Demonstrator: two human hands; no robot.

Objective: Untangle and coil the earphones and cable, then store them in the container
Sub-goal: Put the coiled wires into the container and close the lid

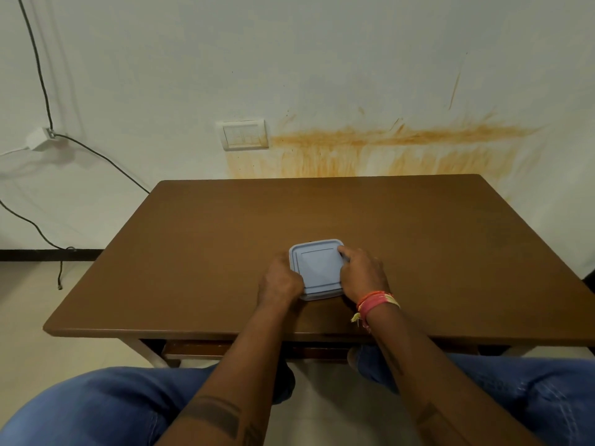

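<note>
The container [318, 268] sits on the brown table [418, 236], near its front edge, with its blue lid on. The left hand [279, 281] curls round the container's left side. The right hand [362, 273] curls over its right side, one finger on the lid. No earphones show. The container looks light, stiff and smooth, so hold its sides

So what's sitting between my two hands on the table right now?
In the head view, the blue-lidded container sits between the left hand and right hand, both gripping its sides.
</note>
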